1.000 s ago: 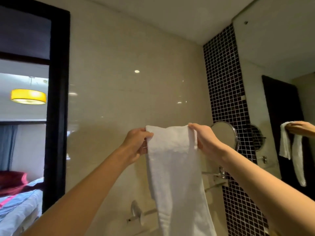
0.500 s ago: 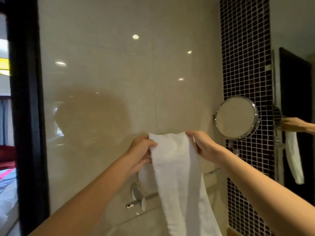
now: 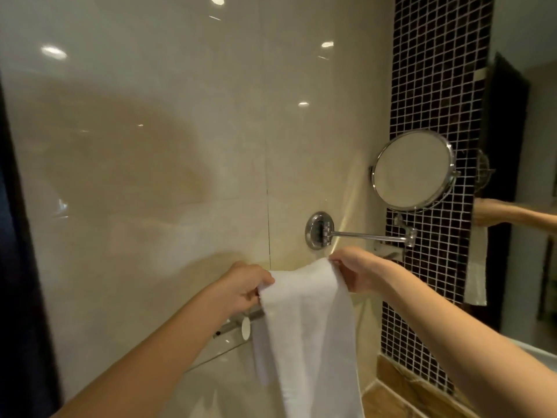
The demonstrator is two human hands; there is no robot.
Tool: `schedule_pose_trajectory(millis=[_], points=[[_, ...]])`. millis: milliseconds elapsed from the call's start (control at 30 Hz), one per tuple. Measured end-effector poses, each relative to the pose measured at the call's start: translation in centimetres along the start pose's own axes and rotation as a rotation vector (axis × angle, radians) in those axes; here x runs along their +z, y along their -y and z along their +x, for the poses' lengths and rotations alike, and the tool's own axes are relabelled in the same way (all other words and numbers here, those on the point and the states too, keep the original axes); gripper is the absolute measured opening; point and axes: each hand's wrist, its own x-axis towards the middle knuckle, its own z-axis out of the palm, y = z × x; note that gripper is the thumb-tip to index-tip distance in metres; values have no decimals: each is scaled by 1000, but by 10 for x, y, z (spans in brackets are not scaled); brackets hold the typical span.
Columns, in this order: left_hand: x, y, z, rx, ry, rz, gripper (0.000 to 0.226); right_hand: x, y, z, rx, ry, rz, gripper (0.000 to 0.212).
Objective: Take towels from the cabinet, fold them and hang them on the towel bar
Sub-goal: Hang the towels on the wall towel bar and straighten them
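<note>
Looking down from my head: my left hand (image 3: 245, 286) pinches the top left corner of the folded white towel (image 3: 304, 321). My right hand (image 3: 354, 268) pinches the right corner, so the towel hangs as a long strip in front of the chrome towel bar (image 3: 229, 325). The folding looks done, I judge; draping it over the bar is left. I cannot tell whether it touches the bar yet.
</note>
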Motion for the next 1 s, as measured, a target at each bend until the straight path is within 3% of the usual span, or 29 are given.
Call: schedule_pose_trajectory(millis=[167,300,433,500,600,667,767,1000], points=[[4,1,3,11,-1,26,43,-8,-6,9,89,5,33,16],[8,11,7,32,-15,263,70,0,-3,10,95,-43,-71,18],[8,18,4,79,-115,699,87,13,2,-2,26,-67,-185,18],[9,21,1,129,-116,823,84,15,0,-1,-31,-101,-200,13],[10,30,1,243,-111,984,58,21,-9,9,-165,-219,-256,15],[10,34,2,299,-86,1024,39,24,-17,18,-303,-322,-454,21],[10,39,4,380,-73,1189,24,29,-23,19,-488,-423,-761,7],[9,47,4,463,-129,1453,24,34,-38,14,-576,-259,-989,24]])
